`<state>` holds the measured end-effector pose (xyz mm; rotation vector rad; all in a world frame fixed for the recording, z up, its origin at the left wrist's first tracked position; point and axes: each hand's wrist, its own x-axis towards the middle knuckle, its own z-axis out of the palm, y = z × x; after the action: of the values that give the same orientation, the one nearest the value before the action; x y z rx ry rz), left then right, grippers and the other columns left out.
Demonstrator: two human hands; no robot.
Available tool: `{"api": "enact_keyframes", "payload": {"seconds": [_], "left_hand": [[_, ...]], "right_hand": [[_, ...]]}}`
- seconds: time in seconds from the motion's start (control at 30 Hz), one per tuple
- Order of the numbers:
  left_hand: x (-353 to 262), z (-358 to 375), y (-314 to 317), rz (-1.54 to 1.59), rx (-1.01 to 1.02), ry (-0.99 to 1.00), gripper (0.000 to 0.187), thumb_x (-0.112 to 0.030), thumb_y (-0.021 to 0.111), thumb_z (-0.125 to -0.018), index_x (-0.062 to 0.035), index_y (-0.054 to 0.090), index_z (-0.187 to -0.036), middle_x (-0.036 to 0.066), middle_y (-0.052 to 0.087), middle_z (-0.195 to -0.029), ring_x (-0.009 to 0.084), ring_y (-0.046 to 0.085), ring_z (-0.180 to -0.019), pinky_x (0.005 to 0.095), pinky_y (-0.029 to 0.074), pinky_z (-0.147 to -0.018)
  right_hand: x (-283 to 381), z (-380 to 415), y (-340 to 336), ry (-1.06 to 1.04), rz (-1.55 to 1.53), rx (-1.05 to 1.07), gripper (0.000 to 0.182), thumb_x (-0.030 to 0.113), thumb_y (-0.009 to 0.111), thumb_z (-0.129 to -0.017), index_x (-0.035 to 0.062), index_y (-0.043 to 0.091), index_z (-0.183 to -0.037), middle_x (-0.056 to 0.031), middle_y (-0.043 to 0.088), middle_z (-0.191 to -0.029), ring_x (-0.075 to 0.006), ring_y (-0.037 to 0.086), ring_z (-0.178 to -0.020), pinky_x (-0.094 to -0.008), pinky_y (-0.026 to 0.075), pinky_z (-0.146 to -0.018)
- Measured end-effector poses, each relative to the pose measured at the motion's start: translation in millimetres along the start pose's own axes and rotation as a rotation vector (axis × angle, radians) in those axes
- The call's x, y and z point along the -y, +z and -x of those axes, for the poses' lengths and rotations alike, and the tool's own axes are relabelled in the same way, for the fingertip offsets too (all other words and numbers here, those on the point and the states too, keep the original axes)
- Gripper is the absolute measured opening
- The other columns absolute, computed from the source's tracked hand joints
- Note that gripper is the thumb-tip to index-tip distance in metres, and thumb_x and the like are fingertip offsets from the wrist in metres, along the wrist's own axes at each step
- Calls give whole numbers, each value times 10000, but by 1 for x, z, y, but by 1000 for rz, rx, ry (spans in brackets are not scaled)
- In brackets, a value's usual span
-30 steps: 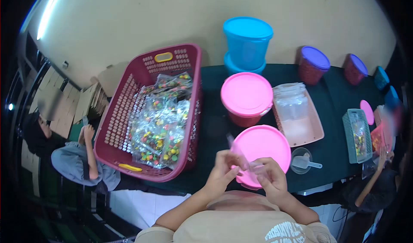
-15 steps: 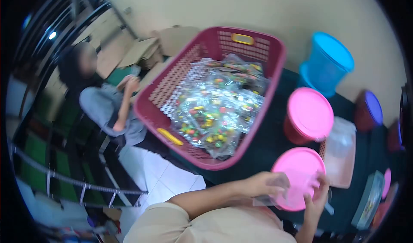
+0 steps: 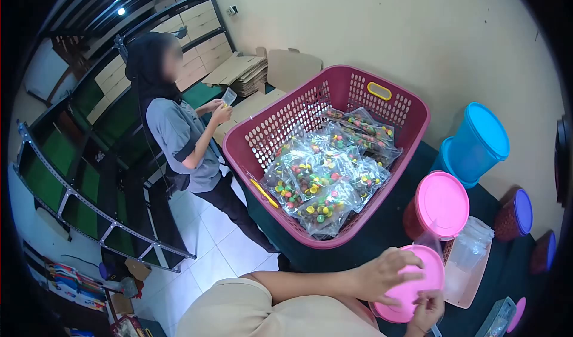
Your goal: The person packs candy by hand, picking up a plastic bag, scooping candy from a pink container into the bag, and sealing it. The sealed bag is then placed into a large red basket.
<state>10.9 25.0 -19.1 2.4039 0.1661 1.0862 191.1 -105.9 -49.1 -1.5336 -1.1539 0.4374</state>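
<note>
My left hand [image 3: 391,274] hovers over a pink round lid [image 3: 434,268] with its fingers spread and bent. At the near side of that lid my right hand [image 3: 427,310] is closed, thumb and fingers pinched together. A thin clear plastic bag [image 3: 428,235] stands up between the hands and past the lid's far edge; it seems to be pinched in my right hand, though the grip itself is partly hidden. Ahead is a large maroon basket [image 3: 331,243], holding many clear bags of colourful round candies [image 3: 322,185].
Right of the basket stand a pink-lidded red tub [image 3: 443,205] and a blue tub [image 3: 483,134]. A tray [image 3: 462,295] holds clear plastic bags [image 3: 471,247]. Purple-lidded containers [image 3: 516,214] line the right. A co-worker [image 3: 185,134] stands left, holding a small clear packet, near metal shelves [image 3: 107,235].
The view has shifted, so the basket and tubs sit lower and farther right. My left hand has gone from gripping the clear bag to spread fingers; my right hand has closed and lies lower.
</note>
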Motion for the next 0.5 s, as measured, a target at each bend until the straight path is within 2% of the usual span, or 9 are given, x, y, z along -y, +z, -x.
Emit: {"api": "enact_keyframes", "payload": {"seconds": [0.07, 0.13, 0.17, 0.23, 0.27, 0.37, 0.4, 0.47, 0.5], "left_hand": [[-2, -9, 5, -71, 84, 18, 779, -315, 729, -734, -84, 349, -1374, 127, 389, -1349, 351, 375, -1258, 581, 255, -1041], [3, -10, 15, -135, 228, 15, 907, -327, 747, -670, -95, 293, -1421, 105, 349, -1435, 331, 280, -1369, 665, 140, -1071], [5, -6, 18, -134, 236, 24, 907, -327, 747, -670, -95, 293, -1421, 105, 349, -1435, 331, 280, -1369, 665, 140, -1071], [3, -2, 20, -47, 311, -71, 854, -303, 724, -700, -88, 311, -1416, 107, 410, -1377, 288, 334, -1339, 658, 140, -1072], [4, -1, 22, -39, 313, -55, 854, -303, 724, -700, -88, 311, -1416, 107, 410, -1377, 288, 334, -1339, 658, 140, -1072], [3, 2, 20, -69, 298, -41, 800, -304, 706, -718, -96, 349, -1404, 95, 454, -1327, 261, 403, -1279, 667, 158, -1054], [2, 1, 18, -174, 301, -93, 781, -321, 705, -721, -106, 371, -1394, 90, 465, -1299, 261, 422, -1249, 671, 172, -1041], [1, -6, 14, -344, 342, -153, 762, -344, 711, -720, -125, 401, -1381, 86, 479, -1251, 266, 439, -1213, 677, 198, -1018], [0, -8, 10, -407, 389, -174, 761, -350, 719, -716, -134, 410, -1377, 85, 484, -1231, 269, 436, -1207, 679, 208, -1007]], "right_hand": [[5, 0, 10, -28, 36, 96, 58, 41, 618, -882, 4, 602, -841, -68, 594, -741, -124, 534, -614, -247, 457, -572], [16, 1, 21, 60, -163, 385, 59, 45, 606, -892, 7, 609, -847, -104, 622, -837, -134, 557, -670, -262, 473, -615], [11, 3, 21, 59, -166, 372, 59, 45, 606, -892, 7, 609, -847, -104, 622, -837, -134, 557, -670, -262, 473, -615], [2, 1, 21, 372, -331, 390, 191, 79, 705, -784, -35, 588, -882, -87, 646, -790, -195, 644, -740, -284, 512, -679], [-1, 0, 24, 156, -284, 378, 104, -44, 659, -766, -26, 557, -771, -70, 627, -686, -175, 642, -642, -276, 518, -579], [12, -4, 22, 151, -209, 383, 94, 76, 713, -732, 9, 649, -717, -58, 610, -684, -125, 565, -620, -261, 443, -582], [15, -5, 18, 201, -119, 418, 112, 89, 691, -768, 0, 662, -830, -73, 627, -728, -120, 572, -643, -278, 454, -599], [38, -10, 24, 430, -353, 274, 134, 99, 642, -832, -7, 642, -913, -67, 632, -764, -125, 574, -668, -293, 462, -626], [35, -11, 28, 341, -323, 247, 142, 109, 618, -860, -8, 632, -938, -65, 636, -783, -124, 576, -690, -296, 466, -645]]}}
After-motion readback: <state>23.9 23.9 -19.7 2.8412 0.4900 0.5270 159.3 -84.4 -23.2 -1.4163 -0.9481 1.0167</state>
